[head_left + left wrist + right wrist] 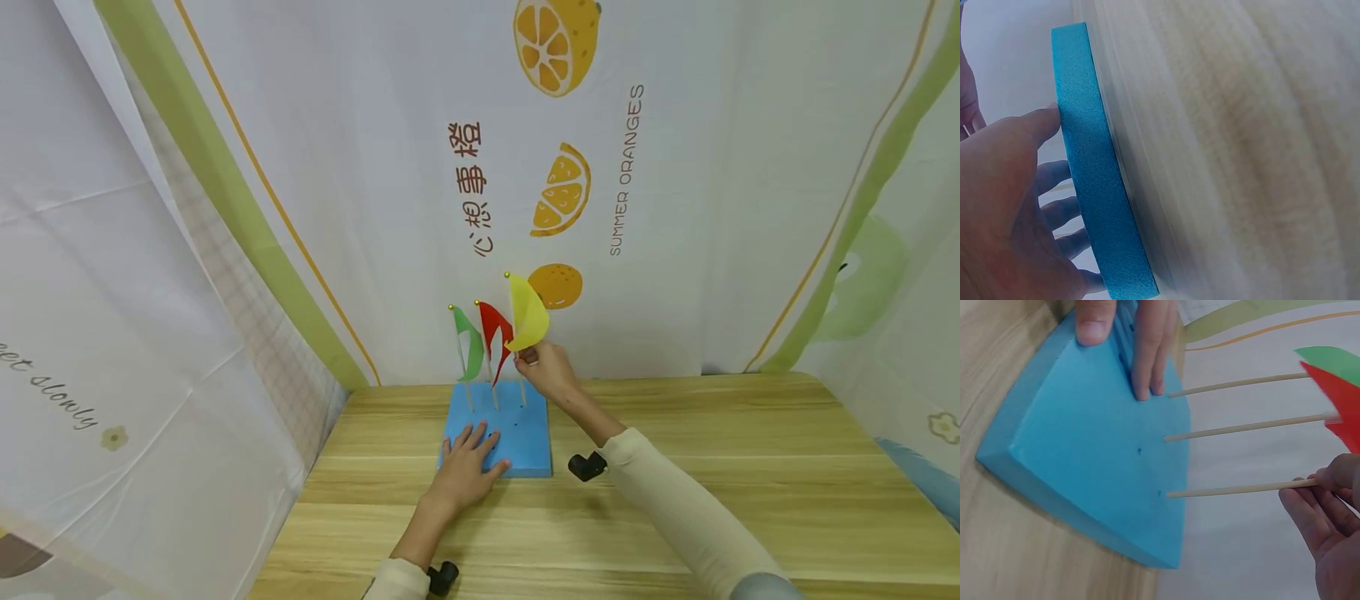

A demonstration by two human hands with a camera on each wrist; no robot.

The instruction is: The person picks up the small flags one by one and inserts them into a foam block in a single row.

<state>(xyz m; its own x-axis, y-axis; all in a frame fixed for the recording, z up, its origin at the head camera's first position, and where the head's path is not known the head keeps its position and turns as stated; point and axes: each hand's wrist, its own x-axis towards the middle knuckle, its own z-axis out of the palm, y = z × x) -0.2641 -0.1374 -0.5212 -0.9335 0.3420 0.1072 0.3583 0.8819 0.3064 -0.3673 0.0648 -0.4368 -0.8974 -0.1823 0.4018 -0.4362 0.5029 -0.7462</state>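
Note:
A blue foam board (534,454) lies on the table with a green flag (470,354) and a red flag (493,325) standing upright in it on thin wooden sticks. My right hand (547,371) pinches the stick of a yellow flag (529,312) just below its cloth. In the right wrist view, the lower tip of that wooden stick (1235,490) is right by a small dark hole (1159,494) in the board. Fingers spread, my left hand (461,475) presses on the near left part of the board. More small holes dot the blue surface.
The wood-grain table (675,492) meets a white curtain (375,208) printed with oranges close behind the board. Another curtain (135,292) hangs at the left. A black wrist mount (587,466) sits by the right sleeve, another (443,577) by the left.

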